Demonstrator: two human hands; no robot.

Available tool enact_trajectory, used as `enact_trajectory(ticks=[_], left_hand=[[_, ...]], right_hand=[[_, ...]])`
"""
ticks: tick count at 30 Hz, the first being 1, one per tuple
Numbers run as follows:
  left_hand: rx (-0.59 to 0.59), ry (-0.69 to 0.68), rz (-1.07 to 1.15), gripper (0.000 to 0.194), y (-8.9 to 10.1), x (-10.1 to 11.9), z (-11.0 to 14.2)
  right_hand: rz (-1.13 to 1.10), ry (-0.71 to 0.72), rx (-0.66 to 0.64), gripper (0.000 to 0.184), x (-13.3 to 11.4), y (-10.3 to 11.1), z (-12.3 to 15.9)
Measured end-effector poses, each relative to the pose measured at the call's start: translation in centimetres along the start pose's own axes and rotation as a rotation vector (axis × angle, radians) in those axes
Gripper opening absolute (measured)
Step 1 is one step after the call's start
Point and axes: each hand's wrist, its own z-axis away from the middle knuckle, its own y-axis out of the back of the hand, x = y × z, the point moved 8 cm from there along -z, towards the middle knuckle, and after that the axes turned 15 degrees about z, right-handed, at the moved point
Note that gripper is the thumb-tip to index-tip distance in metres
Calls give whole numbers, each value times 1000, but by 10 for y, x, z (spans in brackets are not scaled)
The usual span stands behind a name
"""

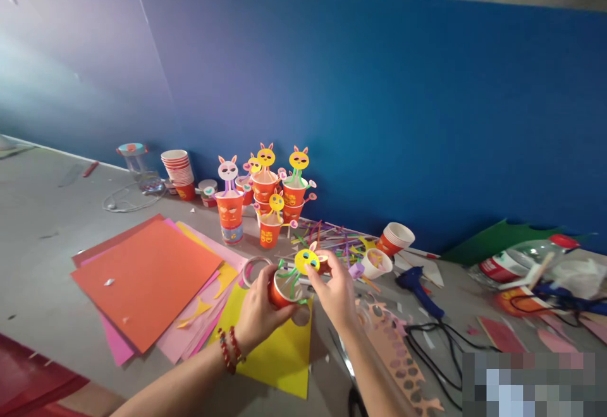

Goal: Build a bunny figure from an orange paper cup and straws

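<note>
My left hand (260, 313) is wrapped round a red paper cup (279, 296), tilted so its white inside faces me. Green strips rise out of the cup to a yellow paper face (306, 261) with pink ears and blue eyes. Pinching that face between thumb and fingers is my right hand (334, 284). Behind my hands stand several finished cup figures, among them one with a white face (228, 169) and a small one with a yellow face (276, 201). Beneath my hands lies a yellow paper sheet (279, 354), beside a roll of tape (256, 270).
Orange paper (152, 278) tops a stack of coloured sheets on the left. Stacked paper cups (176, 170) stand behind it. To the right are a blue glue gun (420, 290) with a black cord, punched peach paper (393, 347), a plastic bottle (526, 256) and scissors (348, 360).
</note>
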Motion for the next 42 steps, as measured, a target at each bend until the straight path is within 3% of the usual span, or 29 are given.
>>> enact_trajectory(ticks=[21,28,35,38,42], left_hand=[[3,-35,31,70,0,4,1],[-3,-21,55,69,-1,3,2],[-16,-6,79,71,-2,-1,4],[-17,-39,90,71,-3,-1,6],[-12,-62,86,68,-4,1,8]], right_hand=[[35,55,36,24,-9,6,1],[-68,0,-12,27,-4,7,6],[-228,-111,-55,29,22,31,31],[-204,-150,-156,32,40,25,48],[-119,-141,-372,36,52,-2,74]])
